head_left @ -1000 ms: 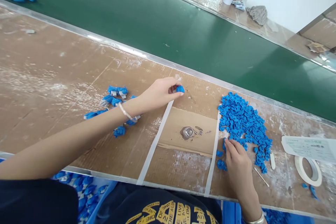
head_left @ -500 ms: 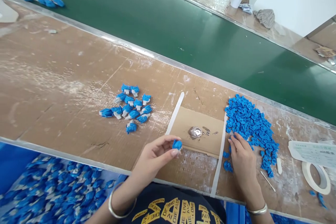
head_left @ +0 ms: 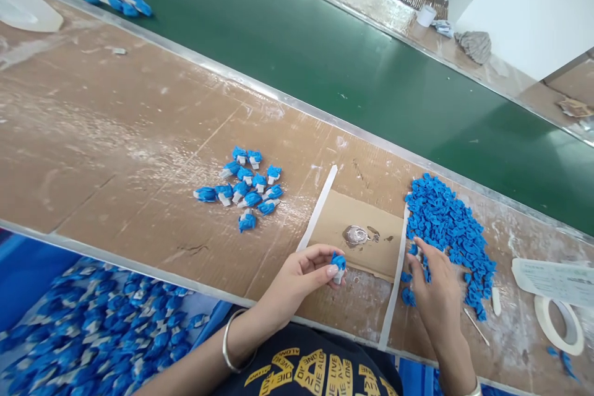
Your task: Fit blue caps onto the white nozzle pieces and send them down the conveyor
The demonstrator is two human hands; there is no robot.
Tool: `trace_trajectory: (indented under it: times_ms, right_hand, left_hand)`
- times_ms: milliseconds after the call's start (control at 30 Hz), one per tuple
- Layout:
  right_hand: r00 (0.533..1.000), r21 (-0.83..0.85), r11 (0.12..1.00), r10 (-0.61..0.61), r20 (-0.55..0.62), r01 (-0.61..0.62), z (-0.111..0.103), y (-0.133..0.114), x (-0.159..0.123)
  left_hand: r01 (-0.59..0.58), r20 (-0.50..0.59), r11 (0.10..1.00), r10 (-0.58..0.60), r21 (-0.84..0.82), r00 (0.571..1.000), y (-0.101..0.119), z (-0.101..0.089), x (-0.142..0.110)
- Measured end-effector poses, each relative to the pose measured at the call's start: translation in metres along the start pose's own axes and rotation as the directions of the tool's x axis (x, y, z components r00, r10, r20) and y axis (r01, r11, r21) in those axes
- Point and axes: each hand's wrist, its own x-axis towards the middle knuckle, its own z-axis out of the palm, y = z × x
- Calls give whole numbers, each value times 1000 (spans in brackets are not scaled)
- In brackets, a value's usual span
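Observation:
My left hand point(head_left: 304, 275) pinches a small blue and grey moulded piece point(head_left: 339, 267) between thumb and fingertips, its grey end pointing down. It hovers just in front of a cardboard sheet point(head_left: 334, 210) with a shiny puddle of clear liquid point(head_left: 356, 234) on it. My right hand point(head_left: 436, 288) is at the near left edge of a heap of small blue parts point(head_left: 445, 216). Its thumb and forefinger close around a small blue part point(head_left: 413, 249), mostly hidden. Several finished-looking blue and grey pieces point(head_left: 250, 198) lie in a cluster on the table to the left.
A green conveyor belt point(head_left: 288, 43) runs behind the table, carrying a few blue and grey pieces point(head_left: 118, 2). At right lie a tape roll point(head_left: 559, 325), a cotton swab point(head_left: 476, 327) and a printed paper point(head_left: 552, 278). A blue bin point(head_left: 28, 260) full of pieces is at lower left.
My left hand has moved right, and its piece has turned so the grey end shows. My right hand stays by the heap, its fingers shifted slightly. The camera view has swung a little left.

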Motion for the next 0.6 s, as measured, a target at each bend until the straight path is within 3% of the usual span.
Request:
trace_trajectory:
  times_ms: [133, 233, 333, 433, 500, 600]
  right_hand:
    - [991, 230, 965, -133, 13, 127, 2, -46, 25]
    - [976, 274, 943, -211, 61, 187, 16, -61, 38]
    - [975, 314, 935, -204, 90, 167, 27, -63, 40]
    - [990, 453, 891, -96, 105, 39, 24, -66, 34]
    - [992, 616, 783, 16, 126, -91, 16, -73, 30]
    - [967, 819, 516, 169, 190, -251, 3, -88, 25]
  left_hand:
    - [16, -39, 998, -18, -62, 999, 1, 5, 2]
    - [-6, -46, 997, 3, -74, 999, 2, 4, 5]
    - [-35, -54, 995, 30, -92, 998, 2, 3, 7]
    - [-61, -60, 993, 55, -101, 997, 1, 4, 7]
    - [-75, -40, 991, 71, -110, 997, 0, 5, 8]
    - [-68, -2, 986, 68, -149, 998, -1, 8, 7]
